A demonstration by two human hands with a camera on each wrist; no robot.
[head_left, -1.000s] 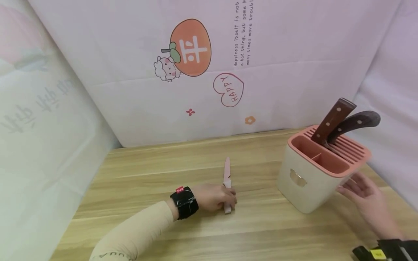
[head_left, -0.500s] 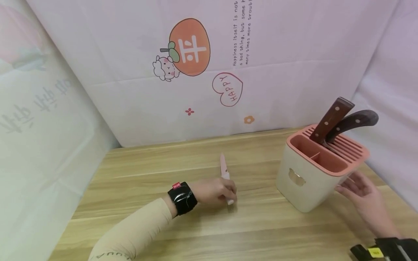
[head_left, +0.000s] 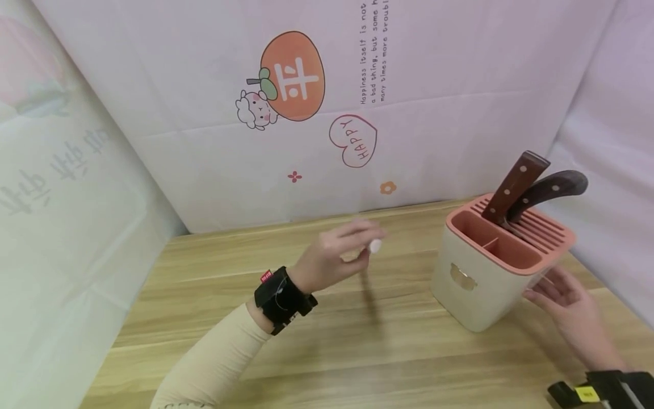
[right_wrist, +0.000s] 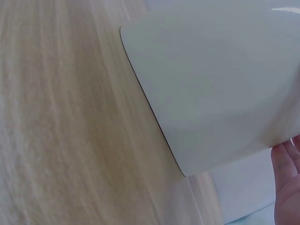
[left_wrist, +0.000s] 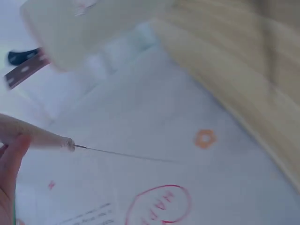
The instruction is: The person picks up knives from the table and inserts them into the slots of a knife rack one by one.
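My left hand (head_left: 337, 253) is raised over the table's middle and grips a small knife by its pale handle (left_wrist: 47, 137). In the head view only the handle's white end (head_left: 375, 246) shows; the left wrist view has the thin blade (left_wrist: 117, 153) pointing away from the fingers. A cream knife holder (head_left: 480, 295) with a pink slotted top (head_left: 544, 233) stands upright on the right. My right hand (head_left: 577, 312) is at its right side, fingertips (right_wrist: 281, 157) against the wall. Two knives with dark brown handles (head_left: 516, 184) stick up out of the slots.
The wood-grain table (head_left: 230, 363) runs back to a printed white cloth (head_left: 434, 136). More cloth hangs on the left and right sides. The holder's front compartments (head_left: 472, 227) have a low divider between them.
My left hand has picked the small knife up from the table, raised it and moved it toward the back, turning its handle end to the camera. My right hand stays at the holder.
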